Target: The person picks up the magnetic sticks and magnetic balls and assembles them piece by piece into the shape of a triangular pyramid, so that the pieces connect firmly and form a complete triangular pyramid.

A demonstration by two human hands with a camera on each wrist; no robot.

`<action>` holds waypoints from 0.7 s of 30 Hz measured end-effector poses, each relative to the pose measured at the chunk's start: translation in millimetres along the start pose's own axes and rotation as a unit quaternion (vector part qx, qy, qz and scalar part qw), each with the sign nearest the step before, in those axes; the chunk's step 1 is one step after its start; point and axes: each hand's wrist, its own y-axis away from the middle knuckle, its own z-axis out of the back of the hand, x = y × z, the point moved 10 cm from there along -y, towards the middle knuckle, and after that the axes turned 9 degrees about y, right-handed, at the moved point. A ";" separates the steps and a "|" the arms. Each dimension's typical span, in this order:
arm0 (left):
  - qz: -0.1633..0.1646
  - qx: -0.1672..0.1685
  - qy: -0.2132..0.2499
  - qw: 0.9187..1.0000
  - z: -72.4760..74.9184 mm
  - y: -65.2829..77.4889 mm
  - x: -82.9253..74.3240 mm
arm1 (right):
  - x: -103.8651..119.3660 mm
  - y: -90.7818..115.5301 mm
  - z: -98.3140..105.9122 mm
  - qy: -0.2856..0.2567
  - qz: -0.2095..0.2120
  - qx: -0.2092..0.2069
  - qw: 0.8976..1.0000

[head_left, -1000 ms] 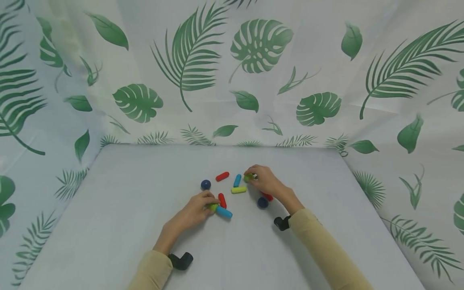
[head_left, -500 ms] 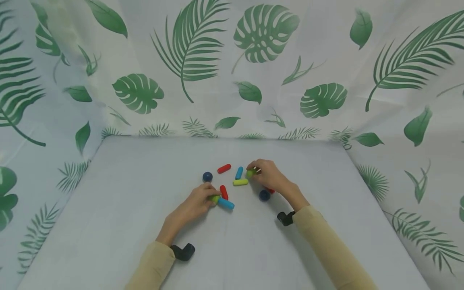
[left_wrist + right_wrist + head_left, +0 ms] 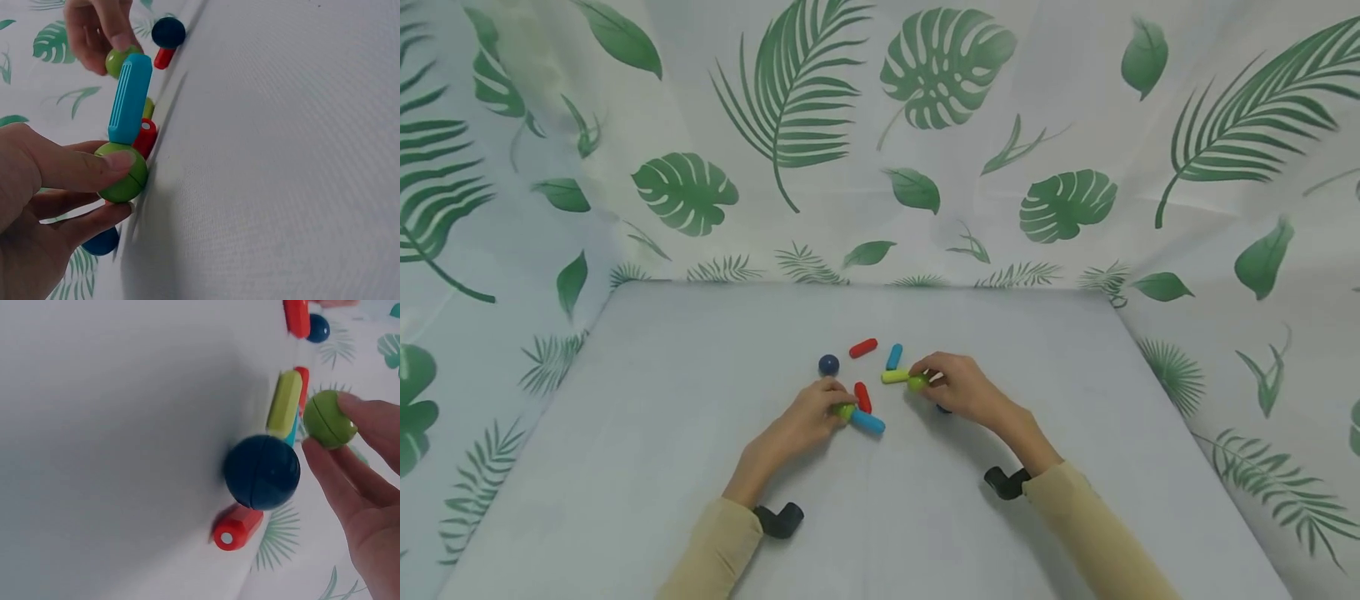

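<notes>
My left hand [image 3: 808, 417] pinches a green ball [image 3: 128, 181] between thumb and fingers. A blue ridged rod [image 3: 131, 100] is joined end-on to that ball, pointing away from the palm. My right hand [image 3: 966, 387] holds a second green ball [image 3: 329, 419] at its fingertips, above the table. In the head view this ball overlaps the right end of a yellow-green rod [image 3: 895, 377]. A dark blue ball [image 3: 262, 472] and a red rod [image 3: 239, 528] lie below the right hand, mostly hidden by it in the head view.
Near the left hand lies a red rod [image 3: 862, 397]. Farther back are another red rod [image 3: 863, 348], a short blue rod [image 3: 894, 357] and a dark blue ball [image 3: 829, 365]. A leaf-print cloth [image 3: 820, 208] stands behind the white table [image 3: 700, 333].
My right hand has come toward me with its green ball, from beside the short blue rod to the yellow-green rod's end. The left hand keeps its hold; the head view shifted slightly.
</notes>
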 end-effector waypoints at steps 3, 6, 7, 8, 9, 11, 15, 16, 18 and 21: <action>0.007 -0.002 0.000 1.000 0.9 -0.5 1.2 | 4.7 7.8 -6.8 -0.009 0.006 0.014 1.000; 0.009 -0.003 0.001 1.000 0.5 -0.5 0.9 | 9.5 15.0 -13.8 -0.017 0.016 0.027 0.999; 0.009 -0.003 0.002 1.000 0.7 -0.7 -0.2 | 11.0 16.8 -15.7 -0.020 0.019 0.032 0.999; 0.009 -0.003 0.001 1.000 0.7 -0.8 -0.8 | 12.7 18.3 -17.4 -0.020 0.023 0.035 0.999; 0.008 -0.003 0.000 1.000 0.5 -1.1 -1.4 | 14.3 19.5 -19.0 -0.021 0.026 0.037 0.999; 0.003 -0.004 -0.004 1.000 0.1 -1.4 -3.3 | 16.8 21.8 -22.3 -0.024 0.032 0.042 0.998; 0.001 -0.006 -0.013 1.000 -0.5 -1.8 -5.5 | 20.4 24.5 -29.3 -0.031 0.031 0.054 0.998; 0.003 -0.007 -0.013 1.000 -0.4 -1.5 -5.5 | 21.7 25.0 -31.1 -0.034 0.032 0.058 0.997; 0.009 -0.011 -0.011 1.000 -0.2 -1.3 -4.7 | 23.5 25.9 -35.6 -0.041 0.028 0.068 0.996; 0.015 -0.008 -0.005 1.000 -2.2 0.0 -3.4 | 27.6 27.6 -42.4 -0.046 0.027 0.081 0.995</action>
